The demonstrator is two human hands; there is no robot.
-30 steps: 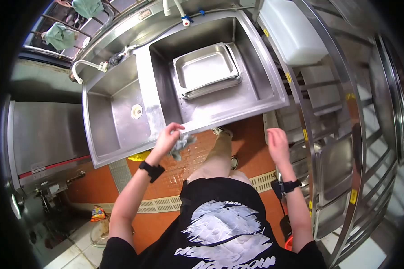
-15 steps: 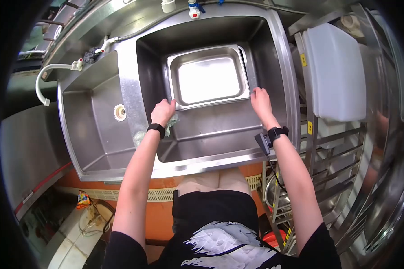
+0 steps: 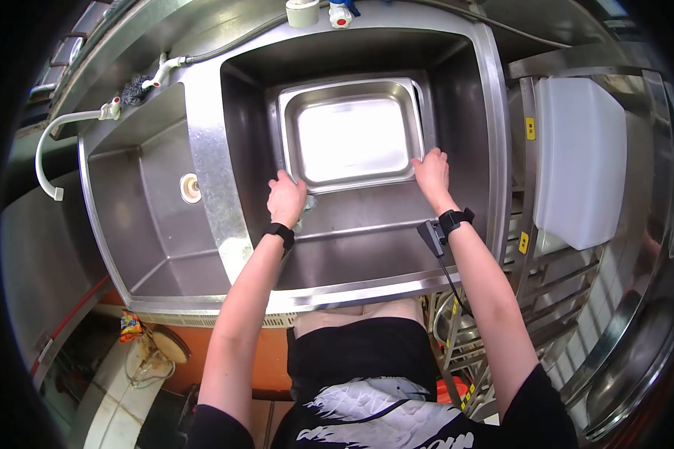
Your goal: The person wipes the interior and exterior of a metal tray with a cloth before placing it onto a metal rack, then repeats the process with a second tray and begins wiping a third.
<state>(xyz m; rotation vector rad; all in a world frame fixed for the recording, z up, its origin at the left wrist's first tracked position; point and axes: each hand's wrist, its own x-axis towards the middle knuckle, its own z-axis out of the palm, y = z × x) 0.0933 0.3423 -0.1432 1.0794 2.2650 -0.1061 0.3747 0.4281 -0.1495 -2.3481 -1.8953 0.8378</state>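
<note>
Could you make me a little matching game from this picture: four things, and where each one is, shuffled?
1. Tray
2. Left hand
3. White tub
4. Drain

A. On the rack
B. In the smaller basin
C. In the larger basin
D. At the tray's near left corner

Pairs: 1-C, 2-D, 3-A, 4-B

Tray: glossy, smooth metal. Sink around tray: duller metal. Tub right of tray: cloudy, smooth plastic.
</note>
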